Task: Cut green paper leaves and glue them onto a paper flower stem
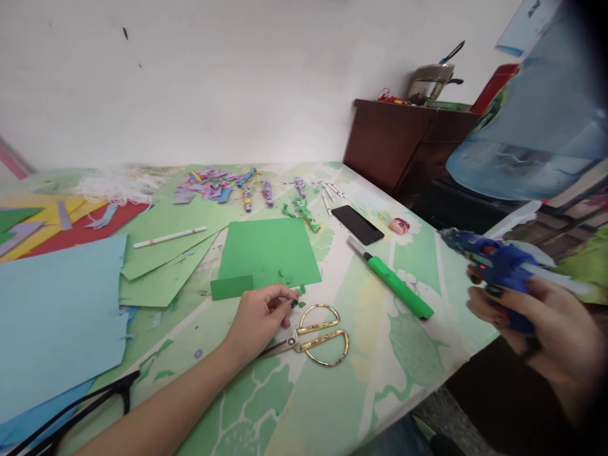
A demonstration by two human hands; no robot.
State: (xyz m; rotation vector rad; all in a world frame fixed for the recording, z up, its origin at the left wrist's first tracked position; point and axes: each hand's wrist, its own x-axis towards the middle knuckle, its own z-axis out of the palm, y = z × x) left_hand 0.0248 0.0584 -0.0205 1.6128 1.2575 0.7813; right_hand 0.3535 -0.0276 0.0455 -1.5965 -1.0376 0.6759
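My left hand rests low over the table with thumb and fingers drawn together; what they pinch, if anything, is too small to make out. Tiny green paper scraps lie by its fingertips. Gold-handled scissors lie beside that hand, their blades partly hidden under it. A green paper sheet with a small darker green strip at its lower left corner is just beyond. Off the table's right edge, my right hand is closed around a blue glue gun, with a small red light showing and a pale glue stick at its back.
A green-handled knife, a black phone and small paper figures lie on the table. Coloured paper sheets and black glasses are at left. A large water bottle stands at right.
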